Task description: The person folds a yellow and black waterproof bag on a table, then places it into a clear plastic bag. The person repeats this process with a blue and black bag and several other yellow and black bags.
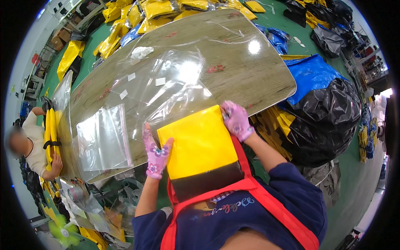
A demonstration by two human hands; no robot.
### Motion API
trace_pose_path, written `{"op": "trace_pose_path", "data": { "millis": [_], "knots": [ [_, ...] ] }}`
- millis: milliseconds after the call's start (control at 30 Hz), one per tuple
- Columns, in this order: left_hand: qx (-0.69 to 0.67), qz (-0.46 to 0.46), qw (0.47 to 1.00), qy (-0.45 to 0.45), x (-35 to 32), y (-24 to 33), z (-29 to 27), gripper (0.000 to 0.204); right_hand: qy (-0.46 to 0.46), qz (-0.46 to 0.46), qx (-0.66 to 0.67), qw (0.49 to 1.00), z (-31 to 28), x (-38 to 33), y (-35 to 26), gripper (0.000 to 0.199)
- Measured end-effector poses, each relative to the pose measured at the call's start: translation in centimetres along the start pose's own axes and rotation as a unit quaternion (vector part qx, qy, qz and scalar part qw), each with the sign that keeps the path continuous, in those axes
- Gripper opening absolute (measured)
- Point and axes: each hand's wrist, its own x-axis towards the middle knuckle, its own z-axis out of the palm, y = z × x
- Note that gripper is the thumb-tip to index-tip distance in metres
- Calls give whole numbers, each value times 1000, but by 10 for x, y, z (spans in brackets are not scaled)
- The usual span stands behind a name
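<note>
Green floor [266, 12] all around, and across it sweeps the big wood-look table [254, 58], its surface marked with red smudges. Beyond its far edge, yellow packs [158, 10] lie heaped up, and over on the right sits a bulky bundle [325, 121], black below and blue on top. Out at the left, a co-worker [36, 143] has a hand on a long yellow roll [51, 129] with a black band around it. Down the middle of the table, a clear plastic sheet [171, 75] throws back bright glare.

Now to the main piece: a folded sheet [200, 143], yellow with a black lower strip, held before the person's body over the table's near edge, its black end by the red apron [271, 196]. Just left of it on the table, flat clear bags [104, 139]!

And the hands, both in pink flowered gloves: the right hand [236, 121] curls around the upper right corner, pinching it firmly; the left hand [156, 154] is spread, thumb against the left edge, fingers pointing up alongside.

Smaller yet, crumpled clear plastic [141, 52] near the far edge, then little white labels [160, 81] dotted about.
</note>
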Motion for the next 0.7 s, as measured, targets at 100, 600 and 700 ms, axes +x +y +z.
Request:
{"op": "trace_pose_path", "data": {
  "millis": [100,600,700],
  "knots": [
    [126,119,982,-73,-4,33,-16,75,35,-43,21,998,-5,-28,-6,15],
    [259,228,922,-179,10,70,20,56,-33,170,380,908,14,-8,-5,13],
    [269,247,911,-192,14,72,24,55,64,14,101,993,22,-11,-25,12]
  ]
}}
